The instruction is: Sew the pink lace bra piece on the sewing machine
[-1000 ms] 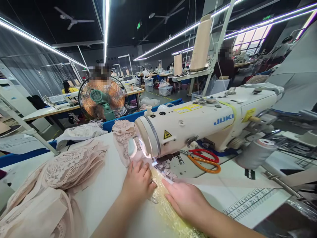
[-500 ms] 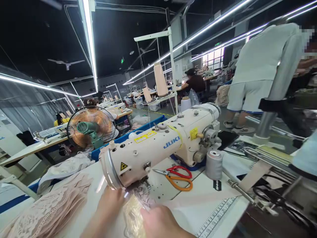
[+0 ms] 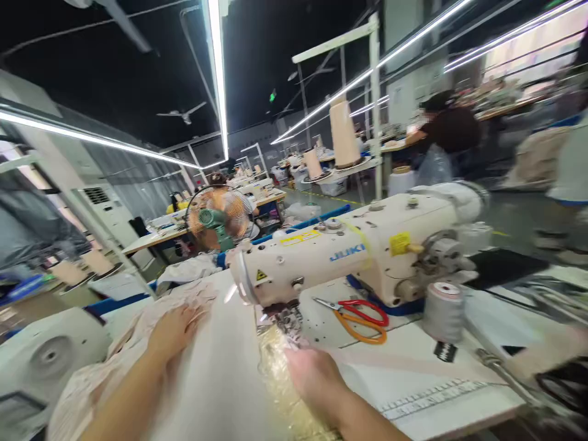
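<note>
A white sewing machine stands on the white table. My left hand rests on the pile of pale pink fabric left of the machine; its fingers are blurred at the cloth. Beside the needle area, my right hand has its fingers pressed together on a small piece of pinkish lace. Under that hand lies a shiny yellowish patch on the table. Scissors with red and orange handles lie behind my right hand, near the machine's base.
A grey thread spool and a black blade are on the table at the right, with a ruler strip in front. Behind stand a fan and thread cones. A person in dark clothing sits further back.
My left hand has moved from beside the needle area to the fabric pile on the left. My right hand stays near the needle. The view has swung left.
</note>
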Tool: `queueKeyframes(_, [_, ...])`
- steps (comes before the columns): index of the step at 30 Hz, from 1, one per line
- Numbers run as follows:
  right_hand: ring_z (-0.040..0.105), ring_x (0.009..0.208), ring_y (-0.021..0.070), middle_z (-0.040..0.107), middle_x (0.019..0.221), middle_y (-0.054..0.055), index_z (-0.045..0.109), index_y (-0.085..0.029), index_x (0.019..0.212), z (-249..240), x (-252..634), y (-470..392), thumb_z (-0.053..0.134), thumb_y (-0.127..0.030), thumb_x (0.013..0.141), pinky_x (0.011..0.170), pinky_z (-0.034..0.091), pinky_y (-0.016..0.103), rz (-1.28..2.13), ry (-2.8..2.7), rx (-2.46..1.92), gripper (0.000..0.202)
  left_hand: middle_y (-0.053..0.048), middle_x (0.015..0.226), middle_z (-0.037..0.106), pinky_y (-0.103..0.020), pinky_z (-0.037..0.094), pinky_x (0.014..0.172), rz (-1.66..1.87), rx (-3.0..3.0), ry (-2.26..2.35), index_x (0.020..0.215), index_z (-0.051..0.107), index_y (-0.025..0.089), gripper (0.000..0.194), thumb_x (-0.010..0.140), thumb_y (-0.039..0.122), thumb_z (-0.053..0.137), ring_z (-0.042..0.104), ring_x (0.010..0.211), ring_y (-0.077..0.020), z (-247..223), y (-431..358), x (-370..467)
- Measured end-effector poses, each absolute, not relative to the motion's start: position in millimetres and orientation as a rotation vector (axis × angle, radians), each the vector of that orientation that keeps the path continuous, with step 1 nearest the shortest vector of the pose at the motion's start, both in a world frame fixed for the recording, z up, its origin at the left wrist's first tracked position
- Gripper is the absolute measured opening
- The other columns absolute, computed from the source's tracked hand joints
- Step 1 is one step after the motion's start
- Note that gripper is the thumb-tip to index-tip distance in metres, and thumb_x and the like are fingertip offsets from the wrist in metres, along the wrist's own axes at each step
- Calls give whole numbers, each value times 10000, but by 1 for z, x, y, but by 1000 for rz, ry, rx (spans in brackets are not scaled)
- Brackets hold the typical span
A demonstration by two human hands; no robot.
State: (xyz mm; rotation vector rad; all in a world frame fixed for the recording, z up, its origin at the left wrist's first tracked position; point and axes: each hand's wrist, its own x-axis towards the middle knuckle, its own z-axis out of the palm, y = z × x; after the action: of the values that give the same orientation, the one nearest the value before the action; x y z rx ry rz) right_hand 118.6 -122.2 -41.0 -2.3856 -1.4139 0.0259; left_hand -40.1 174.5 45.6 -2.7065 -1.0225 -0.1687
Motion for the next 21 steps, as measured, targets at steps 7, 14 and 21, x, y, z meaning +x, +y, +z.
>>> queueKeyframes(7, [612, 803, 271, 671, 935, 132, 577, -190, 1165, -50, 121, -121, 178, -244, 906, 606, 370, 337, 239, -1475, -2366, 478, -103, 989, 614, -384, 452, 845, -32, -2323, -1826, 985, 595, 95, 339, 918, 369, 408, 585, 920, -181, 54, 200, -178])
queueKeyframes(14, [608, 886, 250, 657, 1043, 80, 556, -223, 1197, -51, 120, -124, 147, -310, 904, 666, 427, 339, 325, -1484, -2381, 511, -113, 1142, 542, -395, 429, 880, -394, -2237, -1959, 1112, 537, 118, 336, 921, 362, 408, 536, 1016, -196, 70, 201, -190])
queueKeyframes(21, [615, 772, 236, 667, 1023, 70, 607, -244, 1069, -55, 114, -126, 131, -364, 907, 583, 410, 335, 207, -1348, -2293, 517, -16, 729, 583, -296, 472, 705, -420, -2367, -2132, 770, 580, 99, 271, 829, 364, 578, 562, 698, -123, 69, 198, -231])
